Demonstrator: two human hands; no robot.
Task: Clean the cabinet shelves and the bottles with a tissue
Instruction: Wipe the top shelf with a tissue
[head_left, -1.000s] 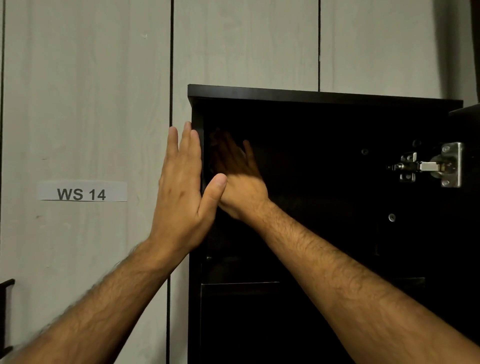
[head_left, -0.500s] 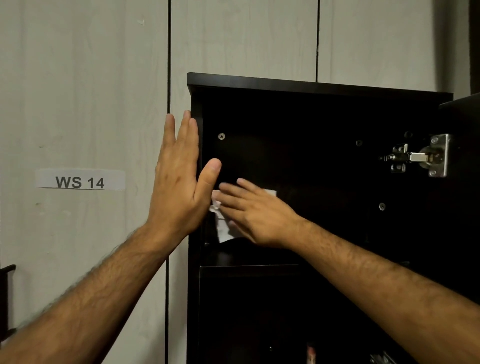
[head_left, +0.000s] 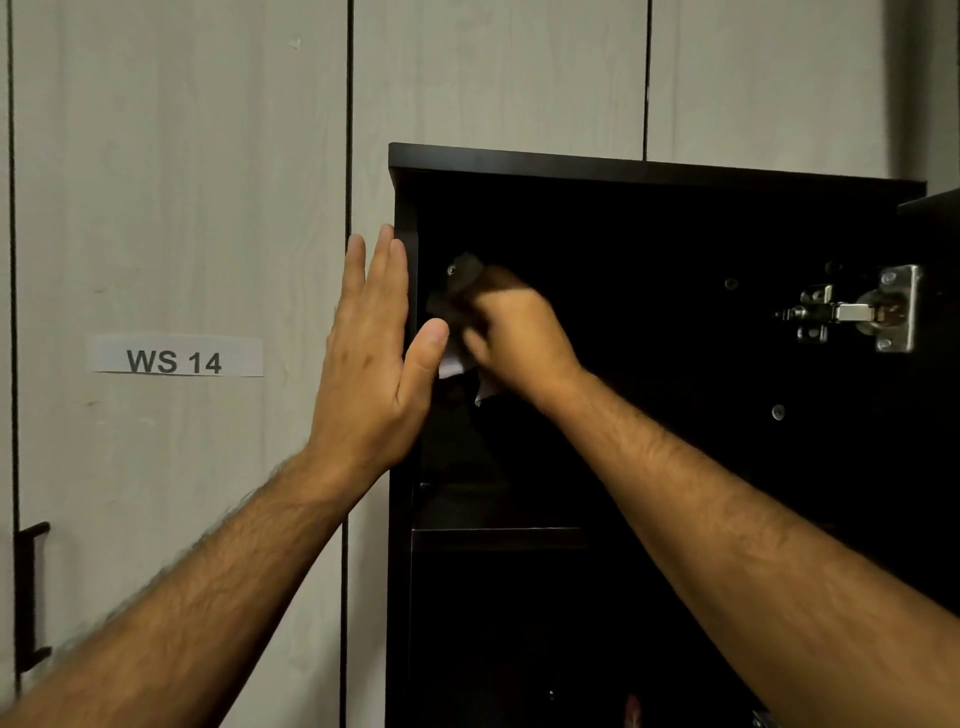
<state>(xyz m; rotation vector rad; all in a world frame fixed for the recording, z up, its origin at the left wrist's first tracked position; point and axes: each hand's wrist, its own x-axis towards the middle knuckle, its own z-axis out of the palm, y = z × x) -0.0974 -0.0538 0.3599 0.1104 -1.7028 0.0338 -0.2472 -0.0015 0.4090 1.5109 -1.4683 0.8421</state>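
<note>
Head view, looking slightly up at a tall dark wooden cabinet (head_left: 649, 171) standing open against pale wood-grain wall panels (head_left: 182, 156). At centre frame, the left hand (head_left: 371, 358) lies flat with straight fingers against the cabinet's outer left side, its thumb hooked over the front edge, bracing it. Just right of it, inside the top compartment, the right hand (head_left: 514, 332) is curled round a crumpled white tissue (head_left: 452, 364), pressing it to the inner left wall near a small screw. The hand is blurred, so it seems to be mid-wipe. Lower centre shows the dark shelf edge (head_left: 498, 535). A silver metal hinge (head_left: 857, 312) sits at right. A white paper label (head_left: 174, 358) reading "WS 14" is at left. No bottle can be made out clearly in the dark lower part.

The step in hand looks like wiping the top compartment's inner wall. Next would likely be working the tissue down onto the shelf itself.
</note>
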